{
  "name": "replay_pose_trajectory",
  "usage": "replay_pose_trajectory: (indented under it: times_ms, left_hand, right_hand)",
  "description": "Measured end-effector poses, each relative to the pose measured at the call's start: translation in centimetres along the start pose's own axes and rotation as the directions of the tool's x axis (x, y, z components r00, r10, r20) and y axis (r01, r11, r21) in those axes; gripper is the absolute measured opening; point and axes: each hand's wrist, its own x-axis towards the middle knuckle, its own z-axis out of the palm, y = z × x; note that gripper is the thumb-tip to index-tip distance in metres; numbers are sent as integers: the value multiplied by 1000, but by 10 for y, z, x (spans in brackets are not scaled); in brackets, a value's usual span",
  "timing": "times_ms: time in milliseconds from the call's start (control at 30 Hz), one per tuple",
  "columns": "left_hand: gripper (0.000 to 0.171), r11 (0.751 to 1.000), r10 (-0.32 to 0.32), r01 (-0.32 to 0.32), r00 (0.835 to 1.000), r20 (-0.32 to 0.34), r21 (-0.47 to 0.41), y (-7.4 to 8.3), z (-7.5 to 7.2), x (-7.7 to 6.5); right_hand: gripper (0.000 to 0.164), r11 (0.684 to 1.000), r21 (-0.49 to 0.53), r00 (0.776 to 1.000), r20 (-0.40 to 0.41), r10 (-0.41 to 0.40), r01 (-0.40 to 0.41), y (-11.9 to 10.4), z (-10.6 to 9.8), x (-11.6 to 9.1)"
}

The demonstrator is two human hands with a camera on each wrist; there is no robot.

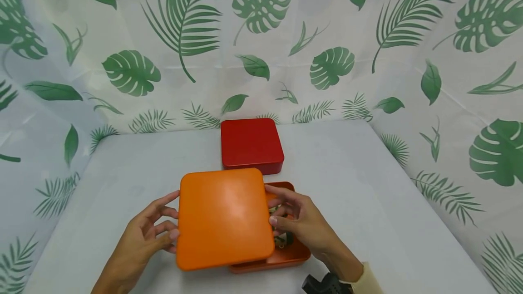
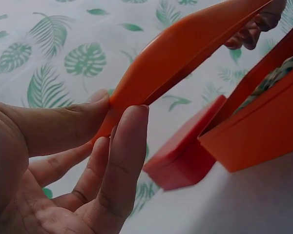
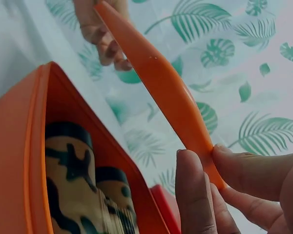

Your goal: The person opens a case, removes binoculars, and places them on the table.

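Note:
Both hands hold an orange square lid (image 1: 224, 219) by its opposite sides, raised above an orange box (image 1: 282, 264). My left hand (image 1: 143, 235) pinches the lid's left edge between thumb and fingers. On the right edge, my right hand (image 1: 302, 221) pinches it the same way. The lid is shifted left, so the right part of the box's inside shows. Camouflage-patterned cylindrical things (image 3: 73, 175) lie inside the box in the right wrist view; their exact kind cannot be made out.
A red square box (image 1: 251, 144) sits behind the orange one on the white table (image 1: 388, 221). A white cloth with green leaves (image 1: 286, 58) hangs at the back and sides. A black device (image 1: 327, 283) is worn on the right wrist.

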Motion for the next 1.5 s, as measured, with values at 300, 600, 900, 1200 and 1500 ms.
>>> replay_pose_trajectory:
  times_ms: [300,600,900,1200,1500]
  left_hand:
    - [71,999,35,-35,999,-9,16,1,-19,-8]
    - [68,995,-37,43,997,-62,93,-1,-38,-21]
    - [68,992,-37,44,997,-67,116,-6,-54,-29]
    - [68,993,-11,17,999,-45,119,-12,-73,-35]
    - [70,992,59,-56,998,-25,116,-20,-92,-42]
  right_hand:
    - [67,999,38,1000,9,-30,29,-1,20,10]
    - [68,995,95,999,32,-25,22,-1,45,17]
    - [64,996,83,999,26,21,-23,-4,62,22]
    - [62,999,51,1000,2,12,-12,-4,81,27]
    - [62,998,60,999,-24,26,-24,-6,100,33]
